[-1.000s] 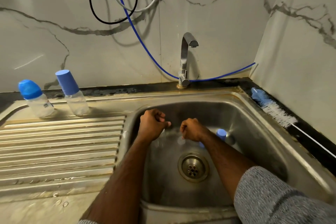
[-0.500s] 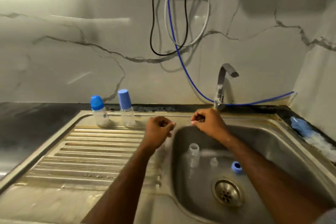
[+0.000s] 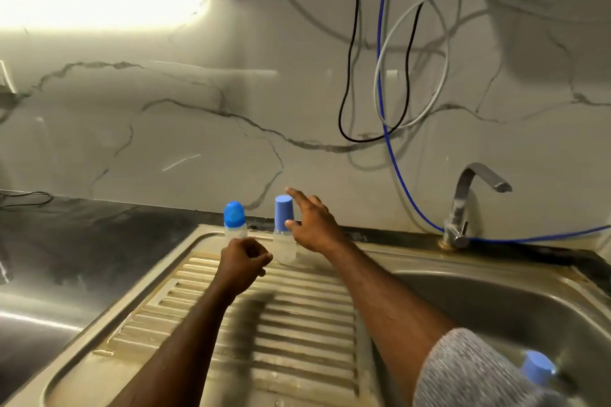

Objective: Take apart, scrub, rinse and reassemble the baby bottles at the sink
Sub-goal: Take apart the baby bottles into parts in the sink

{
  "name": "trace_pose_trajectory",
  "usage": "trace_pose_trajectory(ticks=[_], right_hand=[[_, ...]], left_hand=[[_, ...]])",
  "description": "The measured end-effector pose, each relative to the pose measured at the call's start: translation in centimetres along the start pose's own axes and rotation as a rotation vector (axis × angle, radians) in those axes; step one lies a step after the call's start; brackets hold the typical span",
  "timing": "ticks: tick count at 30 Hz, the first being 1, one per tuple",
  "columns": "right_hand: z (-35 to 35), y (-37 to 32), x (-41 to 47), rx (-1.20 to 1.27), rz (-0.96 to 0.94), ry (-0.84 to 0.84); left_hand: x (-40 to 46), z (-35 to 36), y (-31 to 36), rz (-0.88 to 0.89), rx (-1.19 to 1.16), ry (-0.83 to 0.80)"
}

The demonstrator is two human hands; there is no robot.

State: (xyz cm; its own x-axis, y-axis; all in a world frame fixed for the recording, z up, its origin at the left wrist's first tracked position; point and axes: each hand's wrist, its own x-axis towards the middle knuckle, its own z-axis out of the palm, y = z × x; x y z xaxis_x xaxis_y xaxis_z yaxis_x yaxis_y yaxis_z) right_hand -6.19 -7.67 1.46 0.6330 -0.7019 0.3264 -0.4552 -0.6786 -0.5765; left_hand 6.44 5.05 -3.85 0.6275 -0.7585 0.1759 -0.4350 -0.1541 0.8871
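Head view: my right hand point(image 3: 312, 225) is spread open, empty, fingers point(image 3: 295, 194) flanking the tall-capped bottle point(image 3: 284, 231) on the drainboard point(image 3: 297, 324). My left hand point(image 3: 243, 263) is a closed fist, holding nothing I can see, just before the round-capped bottle point(image 3: 234, 220). I judge this the fetching step; next, close around that cap.

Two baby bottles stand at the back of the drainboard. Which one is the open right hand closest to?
The bottle with the tall cylindrical blue cap. The right hand spreads beside its cap, while the bottle with the rounded blue cap stands further left.
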Motion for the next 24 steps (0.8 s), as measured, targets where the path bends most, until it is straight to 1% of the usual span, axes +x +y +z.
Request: trace_pose_trajectory(ticks=[2, 5, 10, 12, 17, 21, 24], right_hand=[[0.9, -0.6, 1.4, -0.076, 0.008, -0.038], [1.9, -0.7, 2.2, -0.103, 0.027, -0.030], [1.6, -0.7, 0.2, -0.018, -0.032, 0.157], [0.9, 0.1, -1.2, 0.076, -0.024, 0.194], [-2.7, 3.2, -6.5, 0.499, 0.040, 0.336], [-6.3, 7.7, -11.2, 0.650, 0.100, 0.434], [-9.9, 11.7, -15.0, 0.641, 0.168, 0.481]], left_hand=[[0.1, -0.3, -0.4, 0.009, -0.022, -0.007], [0.0, -0.7, -0.6, 0.027, -0.040, -0.035], [-1.4, -0.4, -1.1, 0.056, -0.082, -0.078], [-1.9, 0.0, -1.2, 0.093, -0.042, -0.071], [-3.9, 3.2, 0.8, 0.248, 0.016, -0.040], [-6.3, 8.3, 3.9, 0.367, 0.040, -0.101], [-8.1, 13.3, 6.6, 0.417, 0.021, -0.194]])
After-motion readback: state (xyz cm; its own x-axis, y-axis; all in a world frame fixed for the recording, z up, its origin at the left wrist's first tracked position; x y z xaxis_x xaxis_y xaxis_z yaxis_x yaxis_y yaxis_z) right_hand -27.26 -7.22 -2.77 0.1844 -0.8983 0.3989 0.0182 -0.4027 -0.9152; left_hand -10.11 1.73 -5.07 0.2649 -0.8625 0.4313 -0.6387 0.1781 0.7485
